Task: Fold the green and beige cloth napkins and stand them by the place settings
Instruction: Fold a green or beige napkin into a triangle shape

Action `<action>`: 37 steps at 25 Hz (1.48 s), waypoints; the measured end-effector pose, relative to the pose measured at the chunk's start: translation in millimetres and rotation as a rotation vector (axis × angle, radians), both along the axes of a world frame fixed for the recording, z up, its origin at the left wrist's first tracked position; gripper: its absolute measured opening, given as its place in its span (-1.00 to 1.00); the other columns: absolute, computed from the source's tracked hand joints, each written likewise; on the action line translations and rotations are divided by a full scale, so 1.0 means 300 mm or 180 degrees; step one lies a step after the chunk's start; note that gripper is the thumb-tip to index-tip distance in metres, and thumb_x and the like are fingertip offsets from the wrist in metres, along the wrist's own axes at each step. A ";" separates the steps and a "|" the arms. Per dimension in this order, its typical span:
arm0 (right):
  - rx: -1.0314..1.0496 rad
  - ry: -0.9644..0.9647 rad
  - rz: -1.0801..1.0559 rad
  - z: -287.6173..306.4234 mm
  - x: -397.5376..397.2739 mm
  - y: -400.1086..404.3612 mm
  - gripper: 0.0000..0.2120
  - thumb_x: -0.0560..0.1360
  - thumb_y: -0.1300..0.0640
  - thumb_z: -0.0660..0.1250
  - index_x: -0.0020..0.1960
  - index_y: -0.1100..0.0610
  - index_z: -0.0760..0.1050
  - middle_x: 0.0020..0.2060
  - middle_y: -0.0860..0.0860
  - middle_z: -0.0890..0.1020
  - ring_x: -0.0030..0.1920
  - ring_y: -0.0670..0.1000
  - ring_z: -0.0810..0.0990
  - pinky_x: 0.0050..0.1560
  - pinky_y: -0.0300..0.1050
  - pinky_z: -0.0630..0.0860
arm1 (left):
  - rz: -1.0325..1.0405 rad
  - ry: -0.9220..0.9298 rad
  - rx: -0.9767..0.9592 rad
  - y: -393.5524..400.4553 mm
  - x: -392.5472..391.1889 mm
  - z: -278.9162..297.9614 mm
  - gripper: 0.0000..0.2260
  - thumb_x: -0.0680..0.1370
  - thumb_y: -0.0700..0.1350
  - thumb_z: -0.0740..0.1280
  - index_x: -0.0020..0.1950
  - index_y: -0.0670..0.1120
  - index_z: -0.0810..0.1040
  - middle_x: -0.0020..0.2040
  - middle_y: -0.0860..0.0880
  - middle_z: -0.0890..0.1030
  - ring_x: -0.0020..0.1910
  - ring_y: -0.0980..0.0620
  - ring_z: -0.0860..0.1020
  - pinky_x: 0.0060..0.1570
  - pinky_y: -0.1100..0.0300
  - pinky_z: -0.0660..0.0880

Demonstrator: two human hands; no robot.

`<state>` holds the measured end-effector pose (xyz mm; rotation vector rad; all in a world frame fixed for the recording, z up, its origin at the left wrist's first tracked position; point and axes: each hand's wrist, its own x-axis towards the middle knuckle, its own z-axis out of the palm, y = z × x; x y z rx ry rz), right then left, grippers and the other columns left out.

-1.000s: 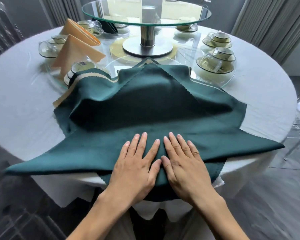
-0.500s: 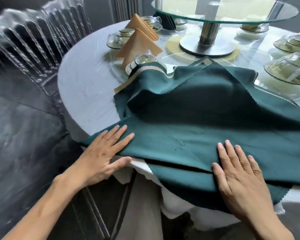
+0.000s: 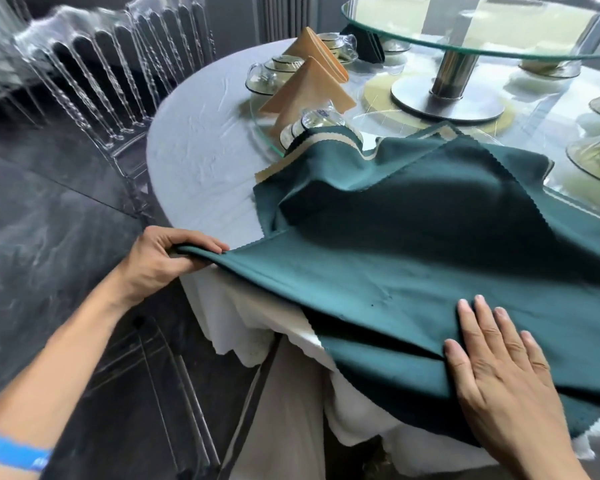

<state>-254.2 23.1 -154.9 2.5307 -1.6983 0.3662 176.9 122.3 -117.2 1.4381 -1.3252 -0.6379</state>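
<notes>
Head view gives me the green napkin [image 3: 413, 271] spread over the near edge of the round table [image 3: 194, 161], its front hem hanging off the rim and its far side humped up against a place setting [image 3: 312, 124]. I judge it light, soft and limp, with no stiffness of its own; it will sag wherever it is unsupported, so corners and folded edges are the places to take it. My left hand [image 3: 160, 261] pinches the napkin's left corner just off the table edge, thumb over and fingers curled beneath. My right hand [image 3: 496, 368] lies flat with straight fingers, pressing the near fold down. A beige strip [image 3: 329, 140] peeks from under the far hem. Beyond the napkin, two folded beige napkins [image 3: 305, 88] stand beside cups; further back rises the glass turntable [image 3: 465, 36].
</notes>
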 end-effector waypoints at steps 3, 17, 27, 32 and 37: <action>-0.0012 -0.0090 0.0064 0.010 0.001 0.000 -0.40 0.57 -0.17 -0.06 0.51 0.06 0.29 0.50 0.04 0.32 0.46 0.11 0.31 0.44 0.02 0.04 | -0.0082 0.0596 -0.0083 -0.023 -0.011 0.031 -0.79 0.30 -0.02 0.60 -0.14 -0.07 0.73 -0.03 -0.08 0.73 0.04 0.00 0.67 0.10 0.25 0.55; -0.0784 -0.1015 0.0624 0.096 0.200 0.182 -0.87 0.42 0.08 0.22 -0.24 0.06 0.52 -0.20 -0.07 0.58 -0.21 0.07 0.52 -0.10 -0.08 0.34 | -0.0428 0.1123 -0.0785 -0.248 -0.270 0.356 -0.81 0.44 -0.24 0.38 -0.06 -0.02 0.72 -0.08 0.06 0.71 0.01 0.05 0.62 0.21 0.14 0.50; -0.0034 -0.1607 0.0109 0.110 0.162 0.289 -0.49 0.27 -0.09 0.27 0.22 -0.05 0.44 -0.41 -0.28 0.50 -0.38 -0.18 0.41 -0.14 -0.27 0.34 | -0.0041 -0.0546 0.0400 -0.454 -0.514 0.203 -0.82 0.42 0.00 0.42 -0.16 -0.12 0.62 -0.23 -0.08 0.68 -0.29 0.08 0.55 -0.11 -0.02 0.57; -0.0232 -0.1615 0.0101 0.094 0.158 0.246 -0.71 0.33 0.02 0.18 0.05 -0.11 0.37 -0.43 -0.23 0.47 -0.38 -0.12 0.40 -0.25 -0.24 0.34 | 0.0556 -0.1291 0.0377 -0.503 -0.546 0.138 -0.76 0.50 -0.02 0.42 -0.24 -0.14 0.51 -0.33 -0.12 0.56 -0.26 -0.15 0.54 -0.15 -0.02 0.49; -0.0809 -0.1402 0.0087 0.120 0.152 0.199 -0.80 0.35 0.08 0.24 -0.03 -0.02 0.48 -0.21 -0.10 0.59 -0.28 0.03 0.50 -0.23 -0.09 0.35 | 0.0871 -0.1414 0.0233 -0.553 -0.568 0.166 -0.85 0.50 0.00 0.45 -0.12 -0.08 0.63 -0.24 -0.04 0.65 -0.20 -0.10 0.59 -0.11 0.08 0.50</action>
